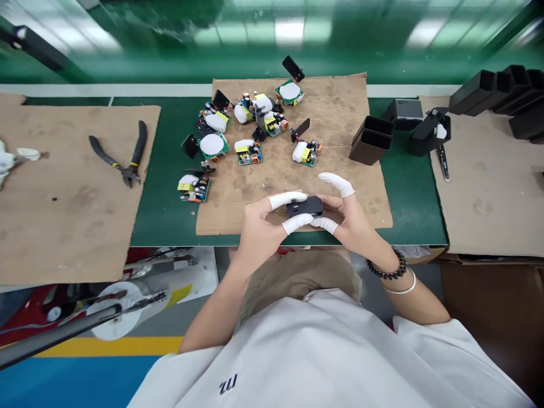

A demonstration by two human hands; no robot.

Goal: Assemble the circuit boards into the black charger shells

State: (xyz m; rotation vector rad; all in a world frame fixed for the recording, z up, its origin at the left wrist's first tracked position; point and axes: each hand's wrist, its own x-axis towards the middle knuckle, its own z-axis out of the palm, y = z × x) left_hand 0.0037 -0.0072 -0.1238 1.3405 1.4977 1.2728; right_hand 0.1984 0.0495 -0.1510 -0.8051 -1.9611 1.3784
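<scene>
Both my hands hold one small black rectangular part [305, 206] over the near edge of the middle cardboard sheet [340, 113]. My left hand [266, 224] pinches its left end between thumb and forefinger, which wear white finger cots. My right hand [346, 215] grips its right end with the thumb, while the cotted forefinger sticks up free. Beyond the hands, several small green circuit boards [249, 152] with white and yellow components and black tabs lie scattered on the cardboard.
Black pliers [123, 156] lie on the left cardboard sheet [63, 198]. Open black rectangular housings [372, 140] stand right of the boards, and more housings [505, 90] are stacked at the far right. A knife-like tool [442, 162] lies on the right cardboard. A metal stand [106, 311] sits below the bench.
</scene>
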